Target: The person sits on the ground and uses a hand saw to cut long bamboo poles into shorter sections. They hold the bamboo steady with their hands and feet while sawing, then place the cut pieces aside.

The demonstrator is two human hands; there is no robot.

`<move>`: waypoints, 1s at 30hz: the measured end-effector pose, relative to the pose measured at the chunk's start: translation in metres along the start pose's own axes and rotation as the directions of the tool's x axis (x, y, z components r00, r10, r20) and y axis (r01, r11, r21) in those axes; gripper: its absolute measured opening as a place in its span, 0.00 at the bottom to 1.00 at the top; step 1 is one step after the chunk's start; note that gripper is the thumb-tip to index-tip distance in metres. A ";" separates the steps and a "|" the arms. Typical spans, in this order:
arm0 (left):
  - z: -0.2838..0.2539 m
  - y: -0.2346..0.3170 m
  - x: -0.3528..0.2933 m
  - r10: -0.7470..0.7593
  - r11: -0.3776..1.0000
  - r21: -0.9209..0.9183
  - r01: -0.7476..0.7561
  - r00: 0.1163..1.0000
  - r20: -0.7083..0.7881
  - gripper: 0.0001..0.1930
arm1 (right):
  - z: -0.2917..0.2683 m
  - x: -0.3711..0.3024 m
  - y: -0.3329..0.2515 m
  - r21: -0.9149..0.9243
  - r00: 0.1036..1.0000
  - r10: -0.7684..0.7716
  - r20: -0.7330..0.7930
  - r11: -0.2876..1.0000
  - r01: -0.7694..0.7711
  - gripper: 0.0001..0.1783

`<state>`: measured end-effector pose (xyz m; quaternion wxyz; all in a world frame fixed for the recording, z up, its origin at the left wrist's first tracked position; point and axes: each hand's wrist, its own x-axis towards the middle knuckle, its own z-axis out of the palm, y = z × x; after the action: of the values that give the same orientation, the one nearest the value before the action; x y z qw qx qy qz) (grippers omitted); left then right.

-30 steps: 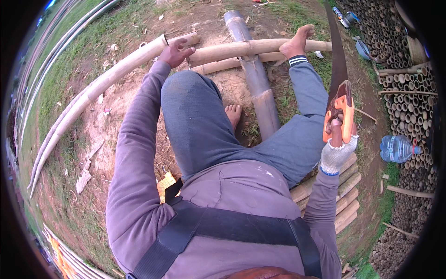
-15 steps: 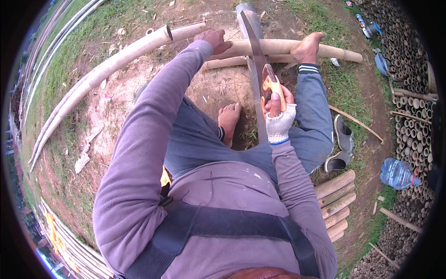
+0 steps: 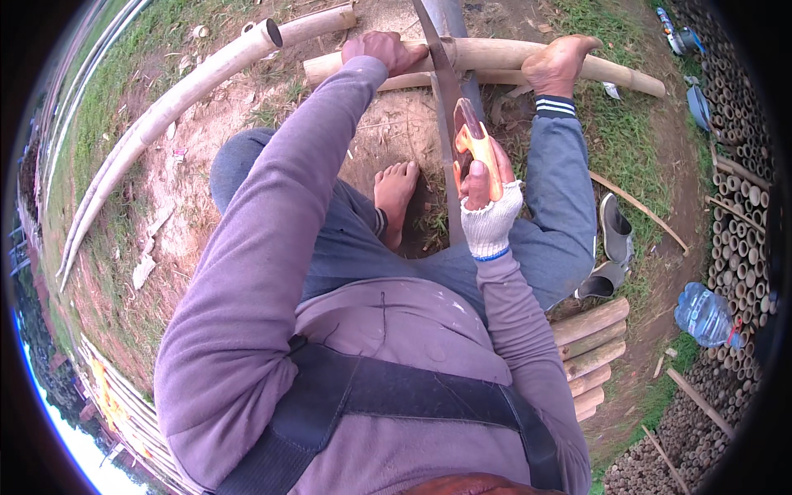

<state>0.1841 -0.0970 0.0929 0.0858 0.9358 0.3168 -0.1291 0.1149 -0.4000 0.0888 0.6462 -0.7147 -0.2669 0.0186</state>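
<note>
My left hand (image 3: pixel 384 53), bare, is closed over a pale bamboo pole (image 3: pixel 495 54) near its left end. The pole lies crosswise over a grey beam (image 3: pixel 455 190), and my bare foot (image 3: pixel 561 66) presses on its right part. In a white fingerless glove, my right hand (image 3: pixel 488 198) is wrapped round the orange and brown handle of a handsaw (image 3: pixel 441 66). The saw's blade points away from me and crosses the pole just right of my left hand. I cannot tell whether its teeth are in the bamboo. Another bamboo piece (image 3: pixel 404 82) lies just below the pole.
Long bamboo poles (image 3: pixel 177 103) curve along the left. On the right are dark shoes (image 3: pixel 612 239), a thin stick (image 3: pixel 639 210), cut bamboo lengths (image 3: pixel 590 351), a big clear bottle (image 3: pixel 704 315) and stacked bamboo (image 3: pixel 742 256). My other foot (image 3: pixel 396 191) rests on the dirt.
The pole's left end now shows beyond my left hand, which sits closer to the saw blade. The saw and my right hand have moved slightly left. The whole view has shifted a little.
</note>
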 end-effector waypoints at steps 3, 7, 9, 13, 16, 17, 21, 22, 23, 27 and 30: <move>0.002 -0.002 -0.001 0.026 1.000 -0.015 -0.026 0.999 -0.036 0.44 | -0.001 -0.001 0.000 0.030 0.998 0.060 -0.003 0.998 -0.060 0.28; 0.003 0.021 0.011 0.112 0.993 -0.029 -0.114 0.992 -0.057 0.43 | -0.033 -0.037 -0.030 0.052 0.962 0.271 -0.034 0.962 -0.269 0.32; 0.006 -0.011 -0.003 0.014 1.000 -0.021 -0.015 0.999 -0.048 0.43 | -0.051 -0.059 -0.039 0.078 0.930 0.352 0.103 0.929 -0.361 0.33; 0.000 -0.007 -0.008 0.018 0.998 -0.056 -0.019 1.000 -0.019 0.42 | -0.046 -0.048 -0.044 0.118 0.931 0.352 0.095 0.925 -0.361 0.30; 0.003 0.002 0.001 0.072 0.996 -0.059 -0.074 0.997 -0.034 0.42 | -0.002 0.027 -0.010 0.044 0.966 0.255 0.034 0.966 -0.256 0.24; 0.003 0.000 0.001 0.068 0.996 -0.059 -0.071 0.996 -0.052 0.41 | 0.011 0.048 -0.004 0.038 0.970 0.239 0.043 0.970 -0.241 0.22; -0.001 -0.006 -0.001 0.076 0.996 -0.049 -0.078 0.996 -0.043 0.41 | 0.022 0.059 -0.004 0.109 0.979 0.198 0.045 0.973 -0.202 0.22; -0.001 -0.005 -0.003 0.081 0.995 -0.054 -0.082 0.996 -0.023 0.40 | 0.014 0.045 -0.009 0.089 0.979 0.199 0.033 0.976 -0.201 0.22; -0.004 0.000 -0.002 0.106 0.993 -0.055 -0.108 0.994 -0.029 0.41 | 0.002 0.025 -0.025 0.170 0.966 0.259 0.020 0.951 -0.259 0.25; 0.010 -0.030 -0.010 0.025 0.997 -0.067 -0.028 0.999 -0.041 0.42 | -0.056 -0.050 -0.048 0.140 0.897 0.410 0.165 0.891 -0.433 0.30; 0.009 -0.018 -0.005 0.007 0.998 -0.065 -0.007 1.000 0.002 0.41 | -0.040 -0.047 -0.037 0.118 0.937 0.343 0.067 0.930 -0.349 0.30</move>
<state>0.1675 -0.0877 0.0840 0.1168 0.9334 0.3175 -0.1193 0.0768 -0.4551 0.1147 0.6710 -0.7071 -0.1497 0.1654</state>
